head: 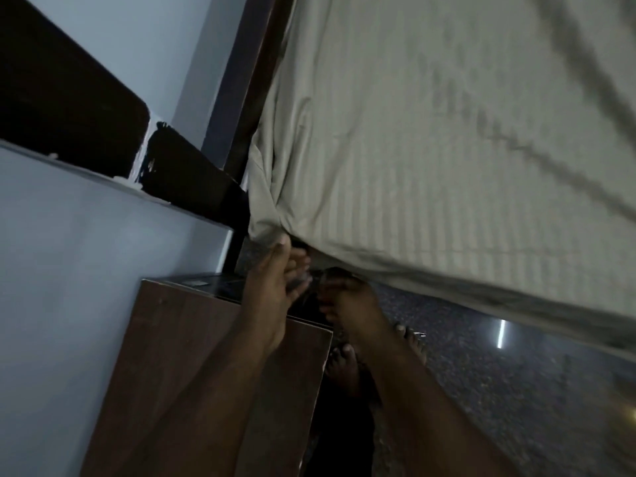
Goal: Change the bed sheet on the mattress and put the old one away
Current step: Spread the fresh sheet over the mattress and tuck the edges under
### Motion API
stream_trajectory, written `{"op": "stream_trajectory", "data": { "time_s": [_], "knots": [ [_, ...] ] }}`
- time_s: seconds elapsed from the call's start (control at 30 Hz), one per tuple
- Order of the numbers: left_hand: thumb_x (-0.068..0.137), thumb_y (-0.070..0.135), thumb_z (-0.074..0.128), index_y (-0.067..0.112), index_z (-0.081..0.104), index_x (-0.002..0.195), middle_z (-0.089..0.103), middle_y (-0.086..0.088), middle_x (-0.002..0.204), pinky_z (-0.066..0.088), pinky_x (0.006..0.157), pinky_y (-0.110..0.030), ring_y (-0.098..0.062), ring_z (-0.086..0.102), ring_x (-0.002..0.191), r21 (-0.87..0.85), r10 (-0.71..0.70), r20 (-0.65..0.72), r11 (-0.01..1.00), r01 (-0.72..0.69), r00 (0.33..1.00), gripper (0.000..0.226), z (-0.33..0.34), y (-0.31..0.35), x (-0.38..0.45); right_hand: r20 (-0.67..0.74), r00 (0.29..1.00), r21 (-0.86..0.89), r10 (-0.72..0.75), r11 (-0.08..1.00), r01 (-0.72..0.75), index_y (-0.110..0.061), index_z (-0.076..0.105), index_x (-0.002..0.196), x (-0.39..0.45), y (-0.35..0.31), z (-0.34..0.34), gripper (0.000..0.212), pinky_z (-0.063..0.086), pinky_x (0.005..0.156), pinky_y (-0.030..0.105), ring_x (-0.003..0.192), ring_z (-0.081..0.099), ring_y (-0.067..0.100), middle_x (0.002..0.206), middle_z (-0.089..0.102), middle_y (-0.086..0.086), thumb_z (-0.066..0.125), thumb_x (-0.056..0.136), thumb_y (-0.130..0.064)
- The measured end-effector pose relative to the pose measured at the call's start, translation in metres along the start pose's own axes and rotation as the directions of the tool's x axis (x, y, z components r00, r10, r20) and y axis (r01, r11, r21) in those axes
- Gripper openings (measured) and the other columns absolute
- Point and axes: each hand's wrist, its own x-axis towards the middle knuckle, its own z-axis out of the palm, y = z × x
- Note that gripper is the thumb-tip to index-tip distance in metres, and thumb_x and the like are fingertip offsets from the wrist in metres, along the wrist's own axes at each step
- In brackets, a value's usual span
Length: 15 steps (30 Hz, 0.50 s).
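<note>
The mattress under the pale grey-green striped bed sheet [430,149] fills the upper right of the view, its near edge running down to the right. The sheet lies fairly flat on top, with loose creases and a bunched, gathered fold at the near corner, where the fabric hangs over the side. Behind that corner stands the dark brown wooden bed frame post [254,91], set against the pale blue painted wall [69,270]. A dark brown wooden ledge [65,98] runs along the wall on the left. Below the corner sits a reddish-brown wooden bedside cabinet with a dark glossy top [192,356], close beside the bed. The speckled dark stone floor [499,390] shows to the right, with a bright light reflection on it, and the person's bare feet [344,366] stand between cabinet and bed.

The left hand [275,287] is raised at the bunched corner, fingers straight and spread, the fingertips touching the hanging fabric. The right hand [347,297] is just beside it, reaching under the sheet's lower edge; its fingers are in shadow and blurred, so its grip cannot be determined. The two hands are near each other but not touching.
</note>
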Motion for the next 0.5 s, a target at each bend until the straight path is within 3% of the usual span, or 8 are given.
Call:
{"op": "stream_trajectory", "data": {
  "time_s": [0.03,0.1,0.17,0.2,0.23,0.3,0.4,0.5],
  "knots": [
    [0.100,0.048,0.051,0.013,0.068,0.106,0.071,-0.009,0.108,0.057,0.086,-0.036,-0.021,0.068,0.103,-0.051,-0.055,-0.052,0.997,0.052,0.997,0.039,-0.002,-0.005,0.003,-0.021,0.984,-0.214,-0.177,0.962,0.169,-0.026,0.066,0.076,-0.020,-0.007,0.004,0.029,0.046,0.056,0.020,0.054,0.060,0.003,0.061,0.067,-0.006,0.056,0.096,-0.008],
    [0.104,0.044,0.047,0.015,0.066,0.114,0.069,-0.009,0.113,0.055,0.079,-0.034,-0.022,0.066,0.105,-0.167,-0.147,-0.099,0.977,0.129,0.984,0.036,-0.003,-0.012,0.012,-0.006,0.851,-0.504,-0.525,0.736,0.451,-0.038,0.071,0.078,-0.057,-0.026,0.010,0.029,0.052,0.068,0.017,0.071,0.066,-0.002,0.076,0.073,-0.016,0.067,0.089,-0.012],
    [0.105,0.037,0.047,0.017,0.063,0.125,0.067,-0.007,0.120,0.054,0.076,-0.031,-0.022,0.064,0.111,-0.211,-0.198,-0.081,0.961,0.177,0.977,0.033,-0.003,-0.014,0.019,0.035,0.679,-0.591,-0.734,0.532,0.606,-0.032,0.075,0.092,-0.083,-0.059,0.016,0.018,0.050,0.074,0.013,0.080,0.066,-0.001,0.086,0.072,-0.015,0.071,0.087,-0.015],
    [0.105,0.036,0.047,0.018,0.062,0.124,0.067,-0.005,0.119,0.053,0.075,-0.030,-0.021,0.064,0.111,-0.217,-0.209,-0.062,0.957,0.191,0.976,0.031,-0.001,-0.013,0.022,0.029,0.620,-0.625,-0.784,0.470,0.624,-0.028,0.075,0.095,-0.088,-0.074,0.016,0.015,0.049,0.074,0.012,0.080,0.065,0.000,0.087,0.071,-0.014,0.072,0.087,-0.015],
    [0.105,0.036,0.047,0.019,0.063,0.119,0.068,-0.002,0.111,0.052,0.074,-0.029,-0.019,0.065,0.106,-0.207,-0.208,-0.063,0.960,0.191,0.976,0.027,0.001,-0.012,0.025,-0.008,0.608,-0.618,-0.794,0.482,0.621,-0.024,0.076,0.095,-0.087,-0.083,0.015,0.013,0.049,0.072,0.013,0.077,0.064,0.000,0.084,0.071,-0.015,0.073,0.087,-0.015],
    [0.100,0.032,0.053,0.020,0.065,0.095,0.064,0.001,0.081,0.047,0.065,-0.028,-0.016,0.064,0.078,-0.200,-0.143,-0.164,0.974,0.109,0.976,0.018,0.007,-0.008,0.024,-0.112,0.702,-0.454,-0.703,0.665,0.593,-0.020,0.075,0.089,-0.079,-0.087,0.014,0.010,0.050,0.064,0.017,0.066,0.063,0.003,0.073,0.070,-0.011,0.072,0.087,-0.010],
    [0.088,0.028,0.059,0.016,0.055,0.067,0.053,0.001,0.056,0.037,0.055,-0.029,-0.014,0.049,0.050,-0.096,0.120,-0.349,0.982,-0.163,0.929,0.024,0.011,0.002,0.012,-0.195,0.918,-0.033,-0.346,0.938,0.346,-0.011,0.069,0.084,-0.063,-0.053,0.017,0.016,0.049,0.058,0.024,0.063,0.061,0.015,0.070,0.068,0.004,0.060,0.093,-0.001],
    [0.097,0.041,0.058,0.015,0.065,0.071,0.065,0.000,0.063,0.045,0.055,-0.028,-0.013,0.062,0.058,0.120,0.239,-0.256,0.969,-0.214,0.937,0.037,0.021,0.022,-0.009,-0.107,0.993,0.388,0.052,0.922,-0.006,-0.007,0.065,0.098,-0.037,-0.027,0.022,0.015,0.054,0.079,0.029,0.086,0.066,0.023,0.093,0.069,0.013,0.050,0.101,-0.007]
  ]
}}
